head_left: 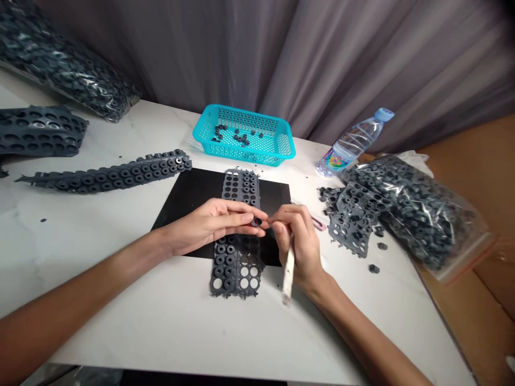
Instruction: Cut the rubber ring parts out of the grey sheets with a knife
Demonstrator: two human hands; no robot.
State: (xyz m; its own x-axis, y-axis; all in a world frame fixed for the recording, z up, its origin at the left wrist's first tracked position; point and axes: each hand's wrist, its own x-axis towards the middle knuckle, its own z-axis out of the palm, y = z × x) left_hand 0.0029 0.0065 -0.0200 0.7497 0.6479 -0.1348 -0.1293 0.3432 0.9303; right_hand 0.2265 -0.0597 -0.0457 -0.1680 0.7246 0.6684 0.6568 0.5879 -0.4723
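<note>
My left hand [231, 221] pinches a small black rubber ring [256, 221] between thumb and fingers, its hollow side facing up. Close by on the right, my right hand [300, 241] is closed round a slim tool with a white handle [288, 273]. The working end of that tool is hidden by my fingers, near the ring. Beneath both hands lies a dark rubber sheet [228, 262] with rows of rings and round holes, partly over a black mat [177, 206].
A turquoise basket [245, 155] holding several black pieces stands at the back. To the right are a water bottle [352, 142], another punched sheet [354, 220] and a bag of black pieces [426, 214]. A curled strip [112, 174] and a big bag [68, 64] lie left.
</note>
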